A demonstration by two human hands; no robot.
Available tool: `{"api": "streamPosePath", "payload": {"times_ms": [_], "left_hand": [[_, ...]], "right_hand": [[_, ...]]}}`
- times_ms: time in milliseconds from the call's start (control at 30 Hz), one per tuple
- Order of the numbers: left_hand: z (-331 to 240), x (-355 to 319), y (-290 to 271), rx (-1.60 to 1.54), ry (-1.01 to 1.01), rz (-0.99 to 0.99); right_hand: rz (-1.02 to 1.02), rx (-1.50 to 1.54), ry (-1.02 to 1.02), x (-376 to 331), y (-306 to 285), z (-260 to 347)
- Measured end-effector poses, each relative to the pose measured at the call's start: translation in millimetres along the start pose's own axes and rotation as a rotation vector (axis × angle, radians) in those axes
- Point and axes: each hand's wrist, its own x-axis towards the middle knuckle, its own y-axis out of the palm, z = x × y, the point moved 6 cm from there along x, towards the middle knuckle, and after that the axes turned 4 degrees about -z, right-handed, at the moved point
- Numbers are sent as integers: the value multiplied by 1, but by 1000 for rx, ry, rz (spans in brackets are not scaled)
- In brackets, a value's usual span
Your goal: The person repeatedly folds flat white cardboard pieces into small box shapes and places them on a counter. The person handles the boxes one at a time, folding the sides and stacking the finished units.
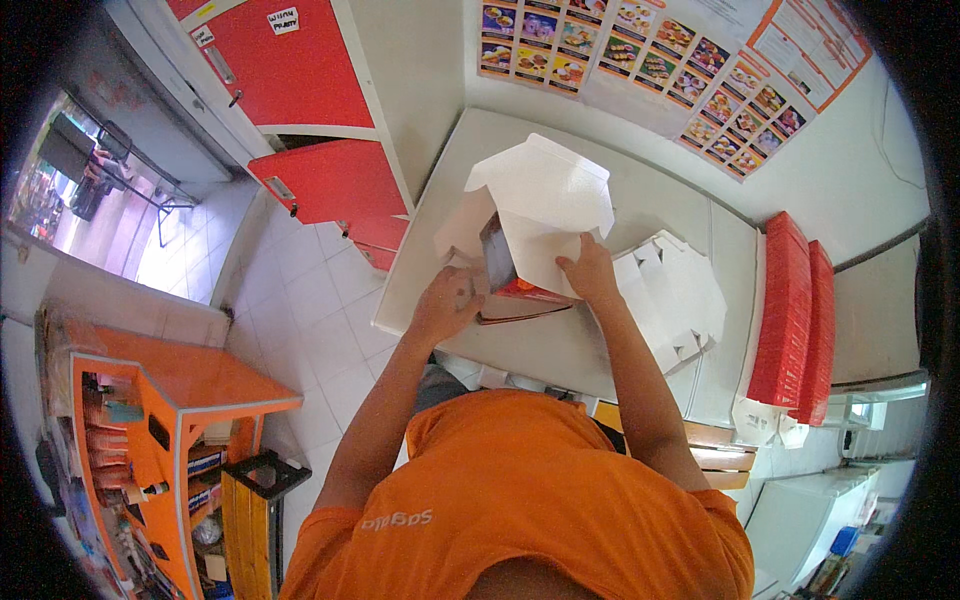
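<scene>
Hands fold a box [545, 215] on the counter [640, 200], left hand [445, 305] gripping its side, right hand [590, 270] flat on a flap that could crease if pressed unevenly.

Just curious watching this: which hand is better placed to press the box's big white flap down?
Probably the right hand: it already rests on the box flap. The left hand sits lower, at the box's left corner.
</scene>
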Motion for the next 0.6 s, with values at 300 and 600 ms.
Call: {"api": "streamPosePath", "payload": {"times_ms": [300, 600], "left_hand": [[12, 5, -3, -72, -100, 12], [-11, -23, 7, -194, 34, -77]], "right_hand": [[153, -243, 6, 5, 4, 16], [-8, -259, 27, 3, 22, 19]]}}
